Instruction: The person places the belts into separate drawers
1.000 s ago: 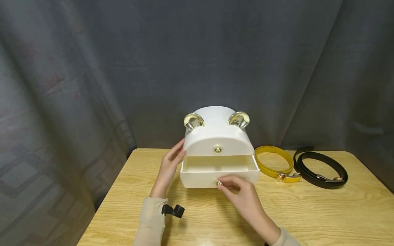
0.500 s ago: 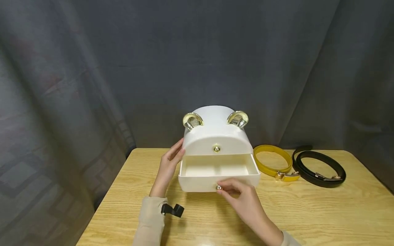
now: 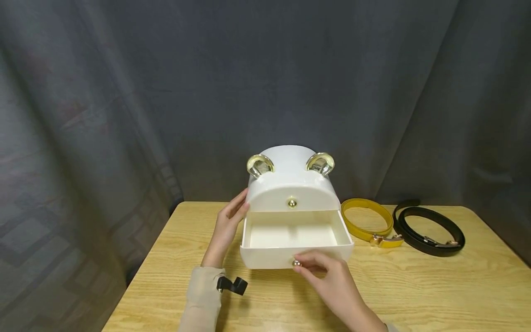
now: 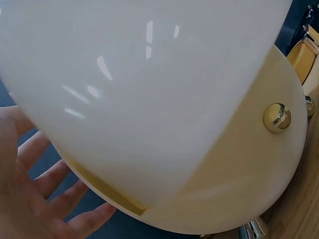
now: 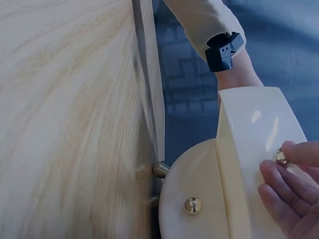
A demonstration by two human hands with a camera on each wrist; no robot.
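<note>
I see the white storage box [image 3: 290,184] standing mid-desk [image 3: 415,286]; its lower drawer [image 3: 295,249] is pulled out; right hand [image 3: 332,281] fingers pinch the drawer knob [image 3: 296,263]; left hand [image 3: 228,226] fingers lie straight against the box's left side; yellow belt [image 3: 367,223] lies right of the box.

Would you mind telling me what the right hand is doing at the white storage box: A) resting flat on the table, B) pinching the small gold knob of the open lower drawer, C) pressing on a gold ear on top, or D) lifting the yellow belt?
B: the right hand pinches the small gold knob on the front of the open lower drawer, while the yellow belt lies untouched on the table.
</note>
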